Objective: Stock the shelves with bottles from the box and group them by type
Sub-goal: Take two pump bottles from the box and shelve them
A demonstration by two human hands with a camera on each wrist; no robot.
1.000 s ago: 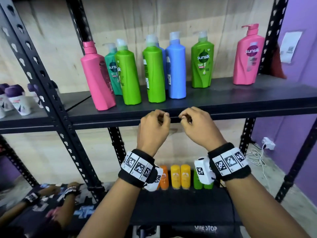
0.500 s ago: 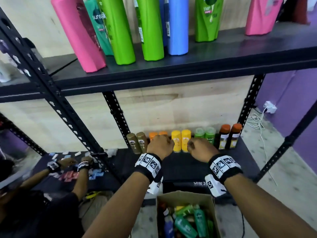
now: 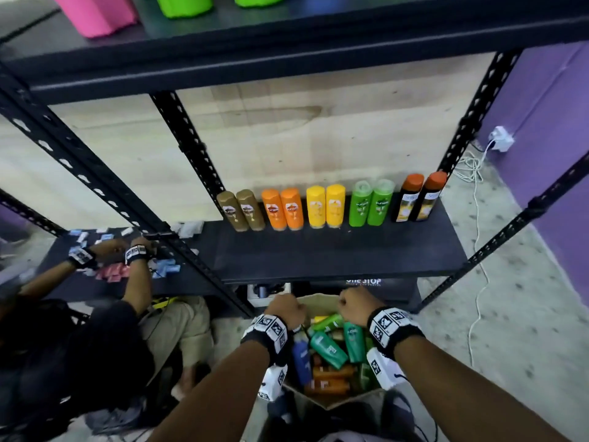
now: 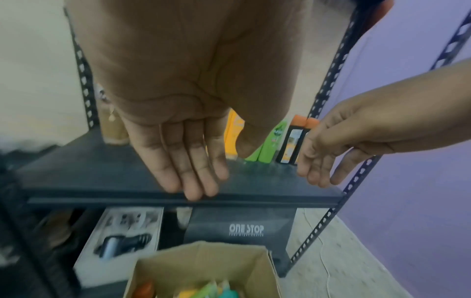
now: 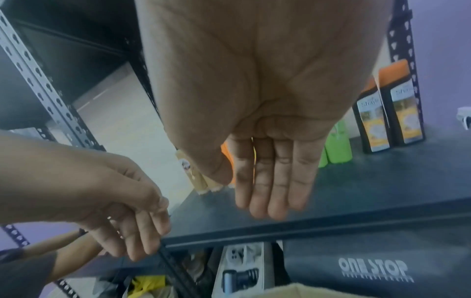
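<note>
Both the left hand [image 4: 178, 153] and the right hand [image 5: 270, 173] are held with fingers straight and together, nothing apparently grasped, above the box [image 3: 322, 303] of bottles [image 3: 328, 346]; the stocked lower shelf [image 3: 334, 253] lies at twelve o'clock.

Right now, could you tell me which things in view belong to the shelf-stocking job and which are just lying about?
Part of the job:
cardboard box of mixed bottles
lower shelf
paired bottles on it
left hand, right hand, both open and empty

Just lying about:
black ONE STOP box
white cable
wall charger
sachets on the neighbouring shelf
</note>
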